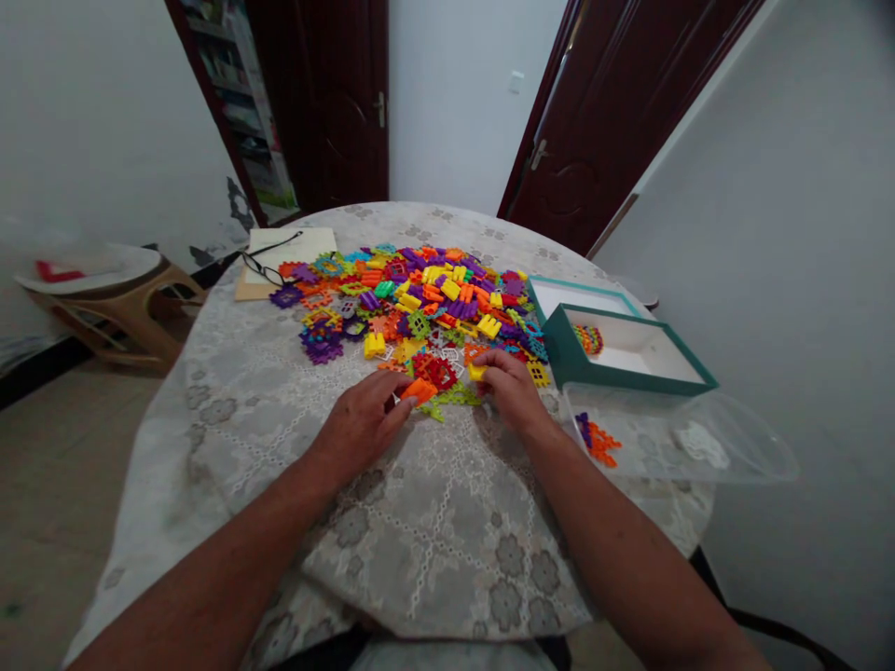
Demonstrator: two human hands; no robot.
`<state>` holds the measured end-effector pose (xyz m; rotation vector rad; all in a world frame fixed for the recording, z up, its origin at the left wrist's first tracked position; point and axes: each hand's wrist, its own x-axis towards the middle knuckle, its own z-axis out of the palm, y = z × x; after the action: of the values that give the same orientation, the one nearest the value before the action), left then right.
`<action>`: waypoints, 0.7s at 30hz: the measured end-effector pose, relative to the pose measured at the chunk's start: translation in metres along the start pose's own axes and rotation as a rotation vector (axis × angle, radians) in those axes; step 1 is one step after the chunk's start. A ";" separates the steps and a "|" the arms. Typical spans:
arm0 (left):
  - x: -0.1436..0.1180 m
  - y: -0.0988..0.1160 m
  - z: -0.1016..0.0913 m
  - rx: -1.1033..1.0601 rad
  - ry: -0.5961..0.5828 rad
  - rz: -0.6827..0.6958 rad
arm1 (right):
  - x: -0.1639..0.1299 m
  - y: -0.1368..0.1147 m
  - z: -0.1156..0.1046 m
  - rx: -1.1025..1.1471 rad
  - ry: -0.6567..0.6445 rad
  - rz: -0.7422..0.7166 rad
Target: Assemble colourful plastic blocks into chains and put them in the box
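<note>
The left hand (pixel 364 417) lies low on the round worktop (pixel 419 522) draped in a pale grey lace-patterned cloth; its fingers are curled round a small orange plastic building piece (pixel 419 390), pinching it at the near edge of the heap; the right hand (pixel 508 384) rests just beside it, fingertips closed on a small yellow plastic block (pixel 476 372); the two hands sit close together, the orange and yellow pieces near each other but apart; between them lies a flat red plastic lattice piece (pixel 439 372) and, just nearer, a green star-edged plastic piece (pixel 456 396), both flat on the cloth.

Beyond the hands spreads a wide heap of many-coloured interlocking plastic pieces (pixel 419 298), purple, orange, yellow and green; to the right stands an open teal cardboard box with a white inside (pixel 629 359), holding a small striped bundle of joined pieces (pixel 589 338); behind it lies the teal box lid (pixel 580 296), white side up; nearer, at the worktop's right edge, sits a clear shallow plastic tray (pixel 685 443) with a few purple and orange pieces (pixel 594 436) in its left end; at the far left a pair of dark-framed spectacles (pixel 269 263) rests on a pale notebook (pixel 283 256).
</note>
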<state>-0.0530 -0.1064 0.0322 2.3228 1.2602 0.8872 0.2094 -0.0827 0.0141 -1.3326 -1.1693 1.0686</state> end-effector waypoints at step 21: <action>-0.008 -0.022 0.023 0.111 0.097 0.187 | -0.021 -0.054 -0.011 -0.282 -0.264 -0.184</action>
<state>-0.0544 -0.1017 0.0001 2.5464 1.1706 1.0248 0.2132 -0.1047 0.0690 -1.2908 -1.6565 0.9916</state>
